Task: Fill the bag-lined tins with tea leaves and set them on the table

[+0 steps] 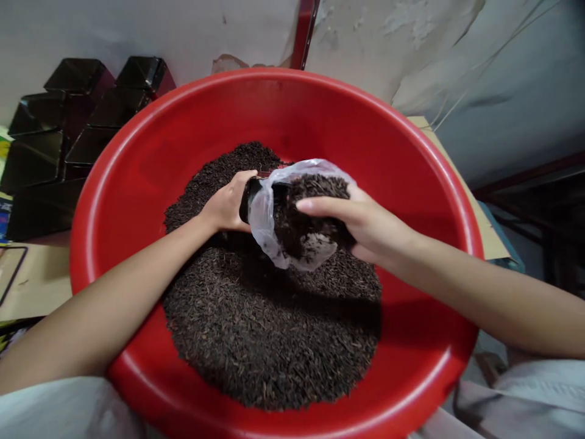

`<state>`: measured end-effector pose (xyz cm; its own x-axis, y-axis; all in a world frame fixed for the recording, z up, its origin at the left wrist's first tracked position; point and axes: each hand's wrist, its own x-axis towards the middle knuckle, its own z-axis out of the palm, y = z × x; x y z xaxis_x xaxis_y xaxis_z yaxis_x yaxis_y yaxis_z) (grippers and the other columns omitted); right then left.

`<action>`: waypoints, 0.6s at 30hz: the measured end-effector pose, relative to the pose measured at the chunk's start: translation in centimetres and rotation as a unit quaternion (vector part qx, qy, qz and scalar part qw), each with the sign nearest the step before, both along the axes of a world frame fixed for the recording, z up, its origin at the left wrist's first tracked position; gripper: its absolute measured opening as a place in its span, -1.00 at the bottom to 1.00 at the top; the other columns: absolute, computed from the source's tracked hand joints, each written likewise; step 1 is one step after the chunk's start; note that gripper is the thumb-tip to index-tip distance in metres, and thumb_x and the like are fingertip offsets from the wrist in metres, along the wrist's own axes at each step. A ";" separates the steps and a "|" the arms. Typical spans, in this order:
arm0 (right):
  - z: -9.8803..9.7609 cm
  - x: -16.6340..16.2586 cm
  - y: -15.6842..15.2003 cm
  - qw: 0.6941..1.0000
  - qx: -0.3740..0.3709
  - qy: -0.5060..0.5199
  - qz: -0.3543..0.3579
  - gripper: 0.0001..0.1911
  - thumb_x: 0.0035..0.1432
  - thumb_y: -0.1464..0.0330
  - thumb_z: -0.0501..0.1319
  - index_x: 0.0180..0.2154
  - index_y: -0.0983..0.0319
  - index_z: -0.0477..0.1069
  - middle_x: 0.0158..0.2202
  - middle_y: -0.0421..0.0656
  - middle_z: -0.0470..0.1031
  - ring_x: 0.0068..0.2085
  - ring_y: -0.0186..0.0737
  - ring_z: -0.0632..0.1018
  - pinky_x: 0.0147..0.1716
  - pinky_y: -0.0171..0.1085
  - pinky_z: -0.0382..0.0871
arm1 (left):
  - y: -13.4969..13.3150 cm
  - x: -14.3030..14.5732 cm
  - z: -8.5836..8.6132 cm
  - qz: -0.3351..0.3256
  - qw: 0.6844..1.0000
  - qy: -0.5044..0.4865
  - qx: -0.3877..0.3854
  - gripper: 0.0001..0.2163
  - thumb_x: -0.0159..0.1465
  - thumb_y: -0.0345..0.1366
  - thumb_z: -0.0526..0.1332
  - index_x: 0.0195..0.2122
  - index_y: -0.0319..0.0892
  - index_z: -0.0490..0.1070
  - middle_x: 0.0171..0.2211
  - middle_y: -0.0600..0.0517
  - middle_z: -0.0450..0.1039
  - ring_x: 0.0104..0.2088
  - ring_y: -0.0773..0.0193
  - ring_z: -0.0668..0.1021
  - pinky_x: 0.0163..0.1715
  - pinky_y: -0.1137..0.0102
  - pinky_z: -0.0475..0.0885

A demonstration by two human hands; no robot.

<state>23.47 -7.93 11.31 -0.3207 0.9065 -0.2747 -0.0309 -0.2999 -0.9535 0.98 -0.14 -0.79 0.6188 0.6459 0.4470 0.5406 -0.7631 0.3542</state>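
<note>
My left hand (228, 204) is wrapped around the closed end of a dark tin (247, 200), which lies tilted on its side over the basin. A clear plastic bag (262, 227) lines the tin, and its loose mouth spreads out toward the right. At that mouth, my right hand (368, 222) is closed around a handful of dark loose tea leaves (320, 185), thumb on top. Its other fingers are mostly hidden by the leaves and the bag. Beneath both hands, a broad heap of the same tea leaves (269, 347) covers the basin floor.
The large red plastic basin (274, 74) surrounds the work with a high rim. Several dark tins (34, 158) are stacked at the left. Cardboard (491, 235) shows beyond the right rim, and a peeling wall (365, 42) stands behind.
</note>
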 end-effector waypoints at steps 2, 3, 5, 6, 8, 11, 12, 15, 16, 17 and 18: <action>-1.2 -0.4 1.6 0.990 0.108 -0.074 -0.050 -0.57 -0.09 0.32 0.30 -0.12 0.23 0.32 -0.07 -0.08 0.47 -0.03 -0.11 0.48 0.03 -0.05 0.36 | -0.1 0.0 0.2 0.004 1.000 -0.007 -0.005 -0.04 -0.18 -0.06 0.42 0.19 -0.17 -0.07 0.11 -0.24 0.19 0.13 -0.11 0.34 0.09 0.08 0.34; -1.6 -0.4 2.2 0.979 0.152 -0.121 -0.058 -0.56 -0.10 0.32 0.31 -0.12 0.25 0.32 -0.04 -0.06 0.44 0.01 -0.09 0.45 0.08 -0.04 0.31 | -0.1 0.0 0.3 0.008 1.000 -0.011 -0.007 -0.04 -0.18 -0.07 0.42 0.18 -0.17 -0.07 0.11 -0.24 0.19 0.13 -0.12 0.34 0.09 0.07 0.34; -1.9 -0.4 2.8 0.952 0.221 -0.208 -0.031 -0.52 -0.09 0.31 0.32 -0.09 0.27 0.33 0.02 -0.04 0.39 0.08 -0.07 0.38 0.14 -0.02 0.21 | -0.1 0.0 0.4 0.019 1.000 -0.016 -0.011 -0.06 -0.18 -0.07 0.42 0.17 -0.18 -0.06 0.10 -0.25 0.20 0.12 -0.13 0.36 0.07 0.07 0.36; -1.8 -0.2 2.7 0.939 0.248 -0.237 -0.005 -0.52 -0.08 0.30 0.31 -0.07 0.26 0.33 0.05 -0.04 0.37 0.10 -0.07 0.36 0.14 -0.02 0.20 | -0.1 0.1 0.4 0.022 1.000 -0.018 -0.012 -0.07 -0.18 -0.07 0.42 0.16 -0.20 -0.05 0.09 -0.27 0.20 0.11 -0.14 0.37 0.06 0.07 0.38; -1.2 0.1 1.8 0.915 0.308 -0.260 0.035 -0.58 0.00 0.30 0.27 -0.06 0.23 0.33 0.05 -0.07 0.36 0.06 -0.11 0.38 0.06 -0.05 0.27 | -0.1 0.1 0.3 0.022 0.999 -0.020 -0.010 -0.08 -0.17 -0.06 0.41 0.15 -0.23 -0.04 0.08 -0.30 0.22 0.09 -0.16 0.39 0.04 0.08 0.39; -1.0 0.8 -0.8 0.861 0.444 -0.237 0.068 -0.79 0.11 0.38 0.16 -0.16 0.21 0.36 -0.15 -0.11 0.46 -0.12 -0.23 0.47 -0.12 -0.17 0.35 | -0.1 0.2 0.2 0.018 1.000 -0.023 -0.004 -0.08 -0.18 -0.03 0.40 0.14 -0.25 -0.04 0.07 -0.30 0.23 0.08 -0.17 0.39 0.05 0.09 0.39; -1.4 1.0 -1.9 0.829 0.505 -0.218 0.103 -0.85 0.13 0.41 0.14 -0.21 0.22 0.37 -0.25 -0.14 0.49 -0.20 -0.26 0.48 -0.17 -0.19 0.34 | 0.0 0.2 0.2 0.019 1.000 -0.023 -0.003 -0.07 -0.18 -0.02 0.40 0.14 -0.24 -0.04 0.07 -0.30 0.23 0.09 -0.17 0.39 0.06 0.09 0.39; -4.5 1.2 -4.8 0.672 0.670 -0.123 0.291 -0.85 0.17 0.33 0.10 -0.37 0.21 0.40 -0.49 -0.22 0.46 -0.44 -0.31 0.44 -0.37 -0.22 0.29 | 0.1 0.2 0.1 0.022 1.000 -0.018 -0.006 -0.06 -0.19 -0.01 0.41 0.14 -0.23 -0.04 0.08 -0.28 0.23 0.10 -0.17 0.37 0.08 0.08 0.37; -5.9 1.1 -5.6 0.624 0.698 -0.083 0.341 -0.80 0.18 0.28 0.09 -0.41 0.20 0.41 -0.53 -0.23 0.45 -0.49 -0.32 0.41 -0.42 -0.23 0.27 | 0.1 0.2 0.1 0.023 1.000 -0.017 -0.009 -0.05 -0.20 0.00 0.41 0.13 -0.23 -0.04 0.08 -0.29 0.22 0.10 -0.17 0.37 0.08 0.07 0.37; -7.4 1.0 -6.2 0.607 0.694 -0.061 0.382 -0.75 0.18 0.22 0.10 -0.39 0.22 0.43 -0.52 -0.21 0.46 -0.49 -0.31 0.42 -0.43 -0.24 0.28 | 0.1 0.2 0.1 0.022 1.000 -0.017 -0.012 -0.04 -0.21 0.01 0.42 0.13 -0.22 -0.04 0.08 -0.29 0.21 0.10 -0.18 0.37 0.07 0.06 0.37; -8.7 0.8 -6.6 0.625 0.662 -0.072 0.408 -0.66 0.15 0.13 0.12 -0.30 0.28 0.45 -0.41 -0.12 0.51 -0.38 -0.24 0.48 -0.34 -0.22 0.33 | 0.2 0.3 0.1 0.020 1.000 -0.019 -0.014 -0.04 -0.22 0.02 0.42 0.13 -0.22 -0.04 0.09 -0.29 0.21 0.10 -0.18 0.37 0.07 0.06 0.37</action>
<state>24.22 -14.56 2.64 -0.8829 -0.0783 0.4629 -0.2673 0.8944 -0.3585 1.24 0.02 -0.66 0.5757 0.6823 0.4505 0.5562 -0.7307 0.3959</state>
